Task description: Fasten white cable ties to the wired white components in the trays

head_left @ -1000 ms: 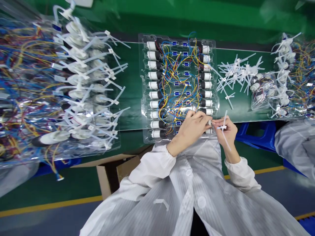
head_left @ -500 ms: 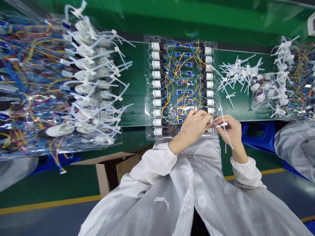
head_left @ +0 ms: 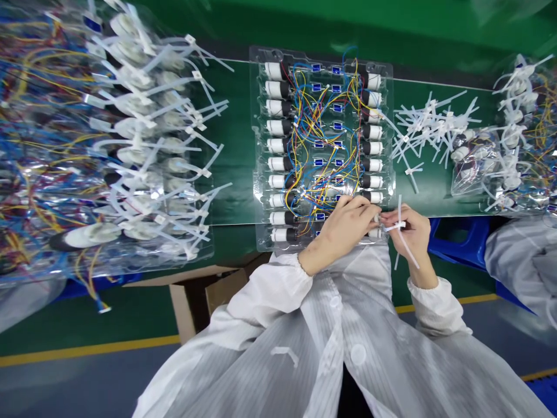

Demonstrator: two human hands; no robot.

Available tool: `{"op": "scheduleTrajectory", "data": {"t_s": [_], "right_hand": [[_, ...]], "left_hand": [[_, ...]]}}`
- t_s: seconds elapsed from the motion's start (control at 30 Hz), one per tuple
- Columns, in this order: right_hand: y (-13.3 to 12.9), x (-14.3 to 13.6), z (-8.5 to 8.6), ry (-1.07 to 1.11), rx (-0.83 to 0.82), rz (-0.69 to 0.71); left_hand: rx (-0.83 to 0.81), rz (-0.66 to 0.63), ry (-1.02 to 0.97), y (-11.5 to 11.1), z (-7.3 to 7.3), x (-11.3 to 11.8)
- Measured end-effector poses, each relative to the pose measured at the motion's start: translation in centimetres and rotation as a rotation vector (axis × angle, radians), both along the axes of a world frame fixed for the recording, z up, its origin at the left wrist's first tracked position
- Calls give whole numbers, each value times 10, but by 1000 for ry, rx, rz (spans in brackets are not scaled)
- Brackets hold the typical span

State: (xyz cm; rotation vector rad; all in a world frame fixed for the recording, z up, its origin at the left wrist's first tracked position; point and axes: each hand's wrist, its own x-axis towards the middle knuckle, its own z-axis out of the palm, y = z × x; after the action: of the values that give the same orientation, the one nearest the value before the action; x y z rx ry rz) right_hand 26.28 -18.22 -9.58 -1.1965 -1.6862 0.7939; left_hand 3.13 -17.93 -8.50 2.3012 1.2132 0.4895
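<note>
One white tube fitting [head_left: 401,224], pinched in the right hand [head_left: 411,233], just right of the near right corner of the tray. Long tube runs roughly away from/toward the wearer, near end leaning right, so it lies crosswise to the line between the hands. A short arm sticks out left, toward the left hand [head_left: 342,229].

Left hand: fingertips closed on a small pale part [head_left: 376,218], mostly covered by the fingers. Fingertips of both hands nearly meet there; can't tell whether fitting and part touch. Fitting is nearer the right hand, just right of the left fingertips.

Vs a second ago: little change in the grip. Both hands stay by the same tray corner. Fitting sits a bit differently; another tube tail now shows below the right hand, hidden back then. Whole view shifted slightly.

Outward: left hand is over the near right part of the clear tray [head_left: 256,116]. Tray has two columns of white cylinders [head_left: 278,145], black ends inward, coloured wires [head_left: 307,125] tangled between.

Right of the tray: loose fitting pile [head_left: 429,129], then a clear bag [head_left: 472,165] with white parts inside. Far left: stacked trays with wires and tubed white units [head_left: 134,139]. Cardboard box [head_left: 183,307] below the bench, left.
</note>
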Motion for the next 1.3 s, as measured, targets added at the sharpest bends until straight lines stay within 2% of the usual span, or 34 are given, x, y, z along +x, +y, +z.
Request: {"op": "scheduleTrajectory", "data": {"t_s": [0.23,0.5,0.6,0.7,0.83,0.97,1.13,1.2,1.3], "right_hand": [[6,5,1,-26,-81,35],[1,6,7,-56,-208,0],[0,24,17,-90,-204,30],[4,57,31,-140,-150,48],[30,88,35,-204,-81,-27],[74,83,14,-191,-148,-188],[110,66,-5,-109,-276,-93],[115,65,-5,-157,-249,-74],[121,69,0,-315,-112,-111]], "left_hand": [[24,29,-32,-1,-3,-1],[-88,17,13,1,17,0],[-61,22,-17,-5,26,-6],[-1,61,-73,-9,33,-14],[78,9,-61,1,37,-16],[111,-20,44,22,28,-3],[142,28,122,29,10,4],[148,50,106,27,7,4],[135,83,67,25,7,4]]}}
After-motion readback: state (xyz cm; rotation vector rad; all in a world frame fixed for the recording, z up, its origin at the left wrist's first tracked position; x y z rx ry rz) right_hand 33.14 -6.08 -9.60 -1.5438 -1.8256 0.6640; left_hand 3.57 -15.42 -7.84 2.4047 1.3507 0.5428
